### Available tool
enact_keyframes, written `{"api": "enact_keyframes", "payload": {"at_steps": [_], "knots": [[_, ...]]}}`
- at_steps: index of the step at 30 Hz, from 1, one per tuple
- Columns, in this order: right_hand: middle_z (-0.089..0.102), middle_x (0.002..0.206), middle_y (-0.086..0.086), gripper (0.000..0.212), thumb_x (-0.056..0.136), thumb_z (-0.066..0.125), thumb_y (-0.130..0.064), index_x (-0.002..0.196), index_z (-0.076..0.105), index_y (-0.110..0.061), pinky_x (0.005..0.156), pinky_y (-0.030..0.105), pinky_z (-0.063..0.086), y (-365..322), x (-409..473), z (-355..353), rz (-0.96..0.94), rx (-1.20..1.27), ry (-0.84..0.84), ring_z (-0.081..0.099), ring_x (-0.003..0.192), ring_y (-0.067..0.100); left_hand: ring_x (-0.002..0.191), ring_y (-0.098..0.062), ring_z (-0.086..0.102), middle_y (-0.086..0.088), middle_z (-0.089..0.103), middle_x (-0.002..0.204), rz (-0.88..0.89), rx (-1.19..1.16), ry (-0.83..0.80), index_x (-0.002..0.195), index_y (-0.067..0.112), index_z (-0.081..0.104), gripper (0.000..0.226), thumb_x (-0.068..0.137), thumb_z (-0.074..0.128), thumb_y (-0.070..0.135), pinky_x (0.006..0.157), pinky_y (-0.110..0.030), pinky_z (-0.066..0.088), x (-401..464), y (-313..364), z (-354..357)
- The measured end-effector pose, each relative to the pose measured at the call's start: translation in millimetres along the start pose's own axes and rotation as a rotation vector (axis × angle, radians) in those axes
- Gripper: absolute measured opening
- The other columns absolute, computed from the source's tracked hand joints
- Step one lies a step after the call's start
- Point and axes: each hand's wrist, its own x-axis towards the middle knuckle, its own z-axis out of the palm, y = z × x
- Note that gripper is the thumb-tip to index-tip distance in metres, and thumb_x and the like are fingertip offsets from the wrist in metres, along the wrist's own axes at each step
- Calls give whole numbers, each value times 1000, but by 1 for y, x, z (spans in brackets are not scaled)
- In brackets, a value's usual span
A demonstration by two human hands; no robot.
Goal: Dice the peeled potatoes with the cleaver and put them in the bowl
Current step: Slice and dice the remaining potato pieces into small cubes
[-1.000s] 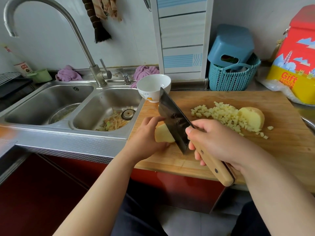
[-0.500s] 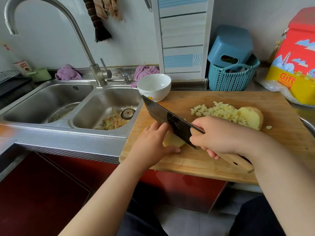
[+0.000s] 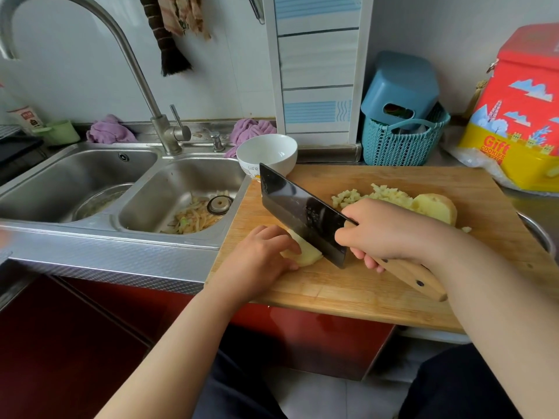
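Observation:
A pale potato piece point(image 3: 305, 254) lies near the front left of the wooden cutting board point(image 3: 357, 285). My left hand point(image 3: 260, 255) presses it down from the left. My right hand point(image 3: 387, 234) grips the wooden handle of the dark cleaver point(image 3: 298, 211), whose blade rests against the potato piece's right side. A pile of diced potato point(image 3: 375, 196) sits further back on the board, beside a larger uncut potato chunk point(image 3: 435, 207). A white bowl point(image 3: 267, 157) stands at the board's back left corner; nothing shows in the part of its inside that I can see.
A double steel sink point(image 3: 90, 189) lies to the left, with peelings point(image 3: 193, 217) in its right basin and a tall faucet point(image 3: 133, 68) above. A teal basket point(image 3: 402, 146) and a red and yellow cookie tin point(image 3: 520, 116) stand behind the board. A metal pot rim point(image 3: 537, 234) shows at the right.
The cleaver has swung from upright to a flatter, lowered angle with its blade at the potato piece. My left hand has shifted a little on the piece and still holds it down.

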Motion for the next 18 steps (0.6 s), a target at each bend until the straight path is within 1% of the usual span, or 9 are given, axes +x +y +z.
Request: {"api": "enact_keyframes", "payload": {"at_steps": [2, 3, 5, 6, 8, 10, 12, 15, 18], "knots": [[57, 65, 7, 26, 93, 47, -15, 71, 37, -23, 48, 28, 51, -1, -1, -2, 0, -7, -5, 53, 44, 12, 96, -14, 48, 9, 60, 106, 13, 32, -15, 97, 22, 70, 17, 81, 75, 27, 83, -29, 44, -1, 1, 0], [56, 64, 6, 25, 93, 47, -15, 71, 37, -22, 48, 28, 51, -2, -1, -2, 3, -11, -4, 52, 44, 12, 98, -14, 48, 10, 59, 107, 7, 42, -38, 98, 23, 69, 17, 84, 71, 32, 85, -29, 43, 0, 3, -2], [56, 62, 6, 25, 93, 46, -15, 71, 36, -22, 48, 28, 51, -4, -2, -1, 9, -29, 2, 52, 43, 12, 97, -11, 45, 13, 57, 107, -10, 57, -65, 100, 24, 67, 27, 88, 55, 46, 85, -27, 41, 4, 7, -4], [56, 62, 6, 23, 93, 46, -16, 71, 38, -20, 49, 29, 51, -5, -2, 0, 11, -43, 5, 52, 43, 13, 94, -10, 44, 12, 57, 105, -13, 69, -59, 99, 24, 65, 31, 90, 47, 47, 83, -28, 41, 8, 10, -3], [58, 64, 8, 18, 93, 45, -18, 76, 45, -15, 51, 30, 52, -7, -4, 1, 13, -69, 8, 54, 45, 16, 89, -13, 45, 8, 59, 100, -3, 123, -37, 100, 21, 64, 32, 93, 39, 40, 79, -31, 44, 13, 16, 0], [61, 65, 10, 16, 93, 44, -19, 79, 48, -12, 52, 31, 52, -8, -8, -1, 16, -86, 13, 56, 47, 18, 85, -17, 48, 5, 60, 94, 11, 166, -1, 97, 20, 64, 32, 92, 37, 36, 74, -34, 47, 16, 17, 6], [59, 62, 9, 18, 93, 44, -18, 78, 49, -10, 51, 31, 51, -11, -11, -5, 10, -78, 19, 54, 44, 17, 80, -18, 49, 5, 59, 88, 9, 150, 53, 92, 20, 64, 32, 90, 36, 36, 69, -35, 47, 16, 16, 10], [59, 59, 9, 19, 93, 44, -17, 77, 50, -8, 50, 30, 50, -15, -14, -9, -6, -93, 4, 54, 45, 20, 77, -16, 46, 7, 58, 85, -5, 115, 118, 91, 21, 64, 25, 90, 42, 33, 65, -31, 45, 13, 15, 14], [62, 61, 11, 21, 95, 43, -18, 75, 46, -13, 48, 27, 48, -20, -11, -8, 8, -148, -33, 54, 45, 21, 76, -16, 46, 7, 57, 83, -17, 98, 156, 88, 20, 64, 20, 88, 47, 31, 64, -28, 42, 12, 14, 17]]}}
